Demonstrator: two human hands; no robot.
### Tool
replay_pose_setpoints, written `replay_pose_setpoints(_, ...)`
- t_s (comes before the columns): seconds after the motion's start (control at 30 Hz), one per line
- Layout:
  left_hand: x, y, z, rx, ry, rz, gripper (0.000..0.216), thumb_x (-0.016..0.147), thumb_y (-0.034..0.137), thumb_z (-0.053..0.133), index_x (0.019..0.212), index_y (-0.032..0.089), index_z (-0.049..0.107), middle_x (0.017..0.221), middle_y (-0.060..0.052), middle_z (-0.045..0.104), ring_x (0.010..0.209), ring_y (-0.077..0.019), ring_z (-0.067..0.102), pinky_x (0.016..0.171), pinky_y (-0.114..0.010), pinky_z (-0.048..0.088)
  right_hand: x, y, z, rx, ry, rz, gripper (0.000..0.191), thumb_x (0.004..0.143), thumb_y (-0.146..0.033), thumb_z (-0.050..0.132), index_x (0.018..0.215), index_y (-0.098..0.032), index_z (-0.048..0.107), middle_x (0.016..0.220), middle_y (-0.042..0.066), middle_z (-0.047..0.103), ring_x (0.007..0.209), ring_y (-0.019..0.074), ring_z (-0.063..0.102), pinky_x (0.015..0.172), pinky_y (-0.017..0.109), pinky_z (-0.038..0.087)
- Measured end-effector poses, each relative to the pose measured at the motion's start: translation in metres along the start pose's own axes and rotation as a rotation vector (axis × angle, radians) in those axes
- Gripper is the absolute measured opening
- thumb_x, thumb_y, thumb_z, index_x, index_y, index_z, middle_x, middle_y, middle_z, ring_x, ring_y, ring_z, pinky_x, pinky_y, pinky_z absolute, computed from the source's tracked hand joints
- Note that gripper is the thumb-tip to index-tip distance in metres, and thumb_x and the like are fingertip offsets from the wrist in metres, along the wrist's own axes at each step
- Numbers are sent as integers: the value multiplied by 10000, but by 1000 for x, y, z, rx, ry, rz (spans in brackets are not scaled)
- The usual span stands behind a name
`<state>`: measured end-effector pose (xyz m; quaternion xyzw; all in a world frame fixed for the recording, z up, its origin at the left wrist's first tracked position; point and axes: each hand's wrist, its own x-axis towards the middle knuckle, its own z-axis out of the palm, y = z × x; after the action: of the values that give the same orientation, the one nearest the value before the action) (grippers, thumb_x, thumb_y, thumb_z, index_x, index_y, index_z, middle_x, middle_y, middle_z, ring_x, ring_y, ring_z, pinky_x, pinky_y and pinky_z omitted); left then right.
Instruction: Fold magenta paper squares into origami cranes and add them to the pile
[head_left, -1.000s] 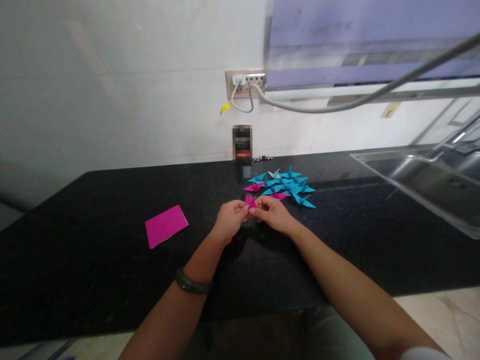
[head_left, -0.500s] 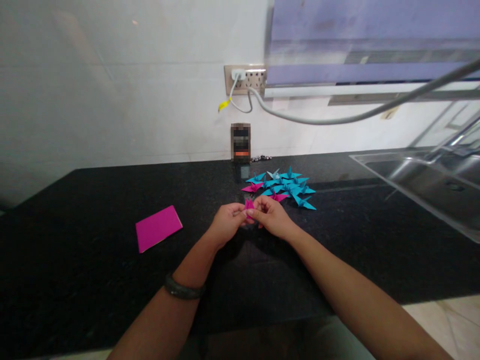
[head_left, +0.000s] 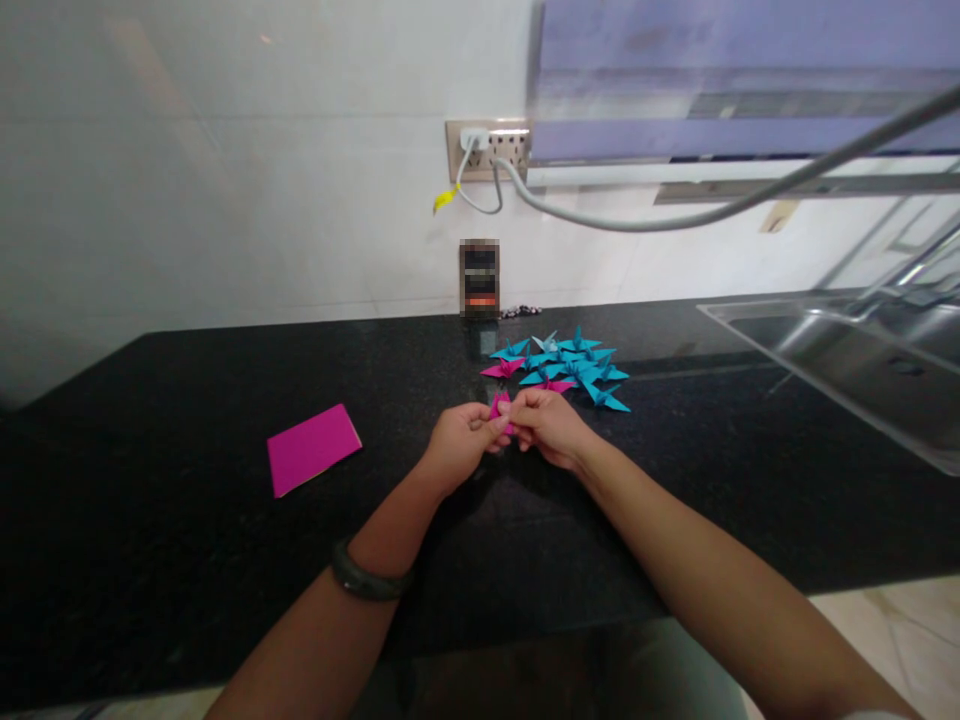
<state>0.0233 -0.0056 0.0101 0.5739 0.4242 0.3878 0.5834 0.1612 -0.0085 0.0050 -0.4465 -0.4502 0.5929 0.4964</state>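
Both hands pinch one small pink folded paper (head_left: pixel 495 408) in the head view, each closed on it with a thumb on top. The left hand (head_left: pixel 459 440) has its side and the right hand (head_left: pixel 551 425) has the other. Holding it from two sides like this probably helps because the paper is so little and thin and could slip. It is near the middle of the counter (head_left: pixel 510 560), between the back edge and the front edge. I can't tell if it touches the counter.

Just past the right hand, toward the back edge, sits a bunch of blue paper birds (head_left: pixel 574 372) with a pale bird (head_left: pixel 546 344) and two pink ones. They sit close together, maybe so the space by the front edge can be used for hands. Nearer the left end of the counter lies a flat pink stack of paper (head_left: pixel 313 450), well apart from the birds, perhaps to stop it getting mixed up. Against the wall, at the back edge, stands a dark blurred thing (head_left: pixel 480 280) with a beaded string (head_left: pixel 521 312) beside it.
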Motion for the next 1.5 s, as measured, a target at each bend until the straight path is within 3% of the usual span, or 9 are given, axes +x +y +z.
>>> replay_pose_setpoints(0.1, 0, 2, 0, -44, 55, 14, 194, 639, 295, 660, 646, 117, 583, 555, -25, 622, 505, -105, 569, 511, -219, 445, -2, -2, 1, 26, -65, -15, 352, 659, -437, 649, 561, -156, 461, 383, -74, 442, 338, 36, 391, 328, 149, 379)
replay_pose_setpoints(0.23, 2, 0, -3, -67, 137, 75, 167, 638, 276, 652, 638, 126, 577, 496, 5, 589, 466, -86, 532, 488, -197, 409, -5, -3, 5, -20, -119, -43, 312, 622, -404, 690, 686, -148, 525, 486, -58, 533, 390, 40, 436, 383, 170, 435)
replay_pose_setpoints(0.33, 3, -2, -4, -52, 165, 124, 149, 651, 270, 635, 631, 133, 582, 496, 18, 575, 463, -74, 509, 489, -189, 389, -6, -3, 7, -89, -121, -90, 307, 633, -400, 677, 679, -146, 511, 563, -31, 590, 413, 42, 459, 397, 178, 442)
replay_pose_setpoints(0.43, 4, -5, -4, -22, 177, 141, 170, 670, 302, 620, 643, 137, 592, 502, 17, 574, 467, -79, 507, 491, -195, 384, -6, -3, 9, -158, -84, -142, 300, 643, -390, 664, 628, -150, 483, 505, -48, 550, 393, 47, 451, 390, 184, 433)
replay_pose_setpoints(0.73, 5, -7, -5, -14, 136, 89, 287, 720, 426, 570, 684, 141, 584, 536, 10, 572, 498, -89, 524, 517, -207, 424, -8, -6, 12, -220, 35, -198, 268, 678, -339, 633, 584, -160, 457, 432, -74, 467, 354, 50, 425, 374, 179, 376)
replay_pose_setpoints(0.87, 4, -6, -3, -88, 107, 64, 325, 719, 454, 571, 649, 137, 556, 497, 21, 534, 455, -78, 496, 481, -199, 412, -7, -5, 10, -95, -99, -144, 291, 670, -389, 646, 630, -155, 477, 483, -53, 531, 393, 51, 463, 417, 183, 412)
replay_pose_setpoints(1.0, 2, -2, 0, -325, -24, -8, 329, 727, 457, 566, 641, 143, 519, 463, 28, 508, 414, -83, 491, 468, -221, 426, -7, -3, 10, 51, -246, -101, 295, 663, -398, 662, 685, -161, 487, 547, -38, 580, 442, 56, 501, 471, 197, 450)
replay_pose_setpoints(1.2, 1, -1, 0, -422, -105, -41, 328, 765, 439, 534, 638, 137, 508, 462, 14, 513, 427, -91, 514, 474, -219, 427, -8, -2, 11, 80, -265, -110, 291, 670, -386, 666, 688, -157, 488, 539, -34, 587, 445, 60, 510, 459, 190, 433)
replay_pose_setpoints(1.5, 3, -5, -1, -440, -94, -32, 317, 759, 445, 537, 670, 143, 503, 467, 28, 493, 418, -86, 486, 461, -221, 417, -6, -2, 10, 74, -251, -92, 273, 676, -371, 653, 714, -150, 497, 569, -26, 589, 453, 64, 524, 471, 196, 441)
